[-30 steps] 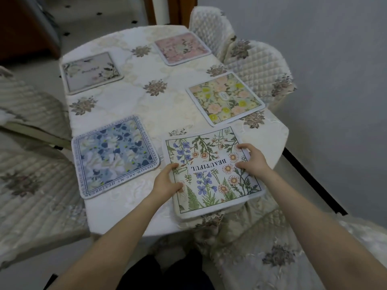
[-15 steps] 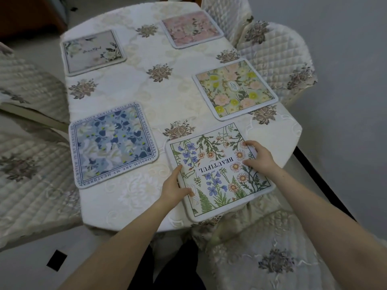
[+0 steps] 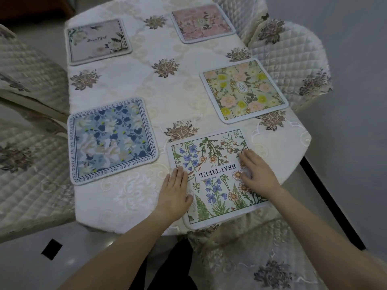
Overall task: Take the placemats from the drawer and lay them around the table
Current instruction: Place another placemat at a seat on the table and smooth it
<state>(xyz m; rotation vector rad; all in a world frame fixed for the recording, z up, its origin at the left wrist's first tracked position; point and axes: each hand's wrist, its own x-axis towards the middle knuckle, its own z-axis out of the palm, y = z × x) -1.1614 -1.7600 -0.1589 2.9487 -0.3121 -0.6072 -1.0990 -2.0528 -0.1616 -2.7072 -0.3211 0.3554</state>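
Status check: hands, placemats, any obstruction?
Left hand and right hand flat on the wildflower placemat. Five placemats laid on the table. Nothing in the way.

Middle strip of the table (image 3: 134, 84) is open cloth, easy to reach along. Both long sides are taken up by mats: blue placemat (image 3: 113, 141) and grey placemat (image 3: 98, 41) on the left, yellow placemat (image 3: 244, 91) and pink placemat (image 3: 203, 23) on the right. Quilted chairs (image 3: 289, 57) crowd the right edge, more chairs hug the left.
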